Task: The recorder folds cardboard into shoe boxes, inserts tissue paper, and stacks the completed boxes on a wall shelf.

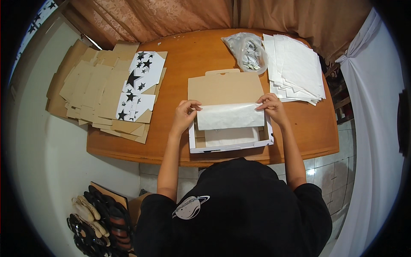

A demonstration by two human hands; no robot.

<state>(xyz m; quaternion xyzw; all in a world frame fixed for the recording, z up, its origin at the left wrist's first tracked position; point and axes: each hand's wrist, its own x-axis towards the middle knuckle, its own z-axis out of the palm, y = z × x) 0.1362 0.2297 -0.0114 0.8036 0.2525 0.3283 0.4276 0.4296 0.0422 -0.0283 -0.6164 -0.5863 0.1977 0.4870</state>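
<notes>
A sheet of white tissue paper (231, 117) is stretched between my two hands, over an open cardboard box (225, 88). My left hand (186, 112) pinches its upper left corner, and my right hand (271, 106) pinches the upper right corner. The box's brown lid stands folded back on the far side, and its white front wall faces me. Below the stretched sheet, more white paper (231, 138) lies inside the box. The sheet hides the middle of the box, so I cannot tell what else is in it.
On the table's left lies a pile of flattened brown cardboard boxes (92, 85), topped by white pieces with black stars (145, 70). A clear plastic bag (252, 53) of small silvery packets and a stack of white paper sheets (295, 66) are far right. Shoes (100, 222) stand lower left.
</notes>
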